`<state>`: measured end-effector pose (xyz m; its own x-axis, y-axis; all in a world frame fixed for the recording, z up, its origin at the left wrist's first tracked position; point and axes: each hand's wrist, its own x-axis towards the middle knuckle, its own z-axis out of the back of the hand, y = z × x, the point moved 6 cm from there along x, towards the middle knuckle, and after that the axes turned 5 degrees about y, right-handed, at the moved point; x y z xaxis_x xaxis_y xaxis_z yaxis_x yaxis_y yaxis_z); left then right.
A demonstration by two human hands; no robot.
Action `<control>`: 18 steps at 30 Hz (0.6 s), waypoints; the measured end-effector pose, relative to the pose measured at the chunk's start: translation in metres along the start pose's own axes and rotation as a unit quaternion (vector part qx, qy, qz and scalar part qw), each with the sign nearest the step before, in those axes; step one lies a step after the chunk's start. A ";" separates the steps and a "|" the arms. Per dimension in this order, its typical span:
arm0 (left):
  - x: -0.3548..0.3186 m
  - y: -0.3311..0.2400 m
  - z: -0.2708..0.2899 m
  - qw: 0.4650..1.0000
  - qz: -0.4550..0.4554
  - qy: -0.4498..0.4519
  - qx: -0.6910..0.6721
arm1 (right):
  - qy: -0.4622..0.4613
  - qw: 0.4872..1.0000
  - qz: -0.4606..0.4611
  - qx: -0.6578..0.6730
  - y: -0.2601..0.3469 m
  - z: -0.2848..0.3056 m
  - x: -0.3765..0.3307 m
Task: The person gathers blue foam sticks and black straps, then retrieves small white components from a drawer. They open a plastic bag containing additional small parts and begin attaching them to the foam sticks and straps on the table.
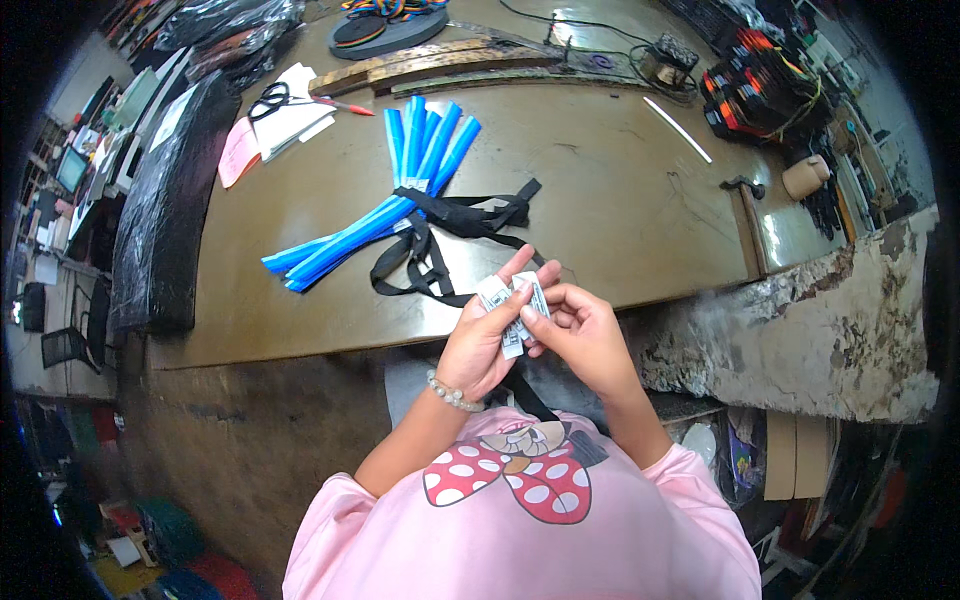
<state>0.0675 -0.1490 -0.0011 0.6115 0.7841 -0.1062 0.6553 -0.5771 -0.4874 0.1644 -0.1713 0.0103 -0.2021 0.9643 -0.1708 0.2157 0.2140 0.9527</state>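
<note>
The pale pink shirt with a red-and-white dotted bow print lies nearest, below both hands. The left hand, with a beaded bracelet at its wrist, grips small white printed labels between its thumb and outstretched fingers. The right hand pinches the right side of these labels between its thumb and curled fingers. The labels are held just above the near edge of the brown, glossy tabletop.

Just beyond the left hand, black woven straps lie in loose loops on the tabletop. Farther to the left, they touch a bundle of shiny blue flat strips, which is narrow at its middle and fanned out at its far end.

On the far left rest white and pink paper sheets, with black-handled scissors on them and a red pen at their right. A long black plastic-wrapped package stands along the left edge. Worn wooden bars lie across the far side. A thin white stick lies far right, and a hammer is nearer, by the right edge.
</note>
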 end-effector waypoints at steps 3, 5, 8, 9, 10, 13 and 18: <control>-0.004 -0.010 0.005 0.994 -0.031 0.013 -0.105 | -0.002 0.996 -0.021 0.081 0.002 -0.008 0.014; -0.006 -0.019 0.009 0.976 -0.037 0.021 -0.212 | -0.017 0.992 -0.049 0.112 0.000 -0.010 0.021; -0.007 -0.033 0.013 0.972 -0.047 0.041 -0.228 | 0.000 0.992 -0.048 0.119 0.003 -0.019 0.032; -0.007 -0.035 0.015 0.975 -0.051 0.023 -0.214 | -0.003 0.993 -0.038 0.111 0.006 -0.021 0.036; -0.006 -0.038 0.017 0.982 -0.058 0.005 -0.180 | -0.008 0.994 -0.036 0.102 0.008 -0.021 0.039; 0.000 -0.050 0.018 0.988 -0.087 -0.014 -0.128 | -0.029 0.996 -0.018 0.077 0.018 -0.018 0.053; 0.019 -0.080 0.021 0.994 -0.100 0.015 -0.043 | 0.026 0.999 -0.018 0.037 0.033 -0.022 0.087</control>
<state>0.0176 -0.0830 0.0181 0.4779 0.8783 0.0125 0.7994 -0.4290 -0.4205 0.1333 -0.0837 0.0326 -0.2596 0.9469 -0.1899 0.2768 0.2614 0.9247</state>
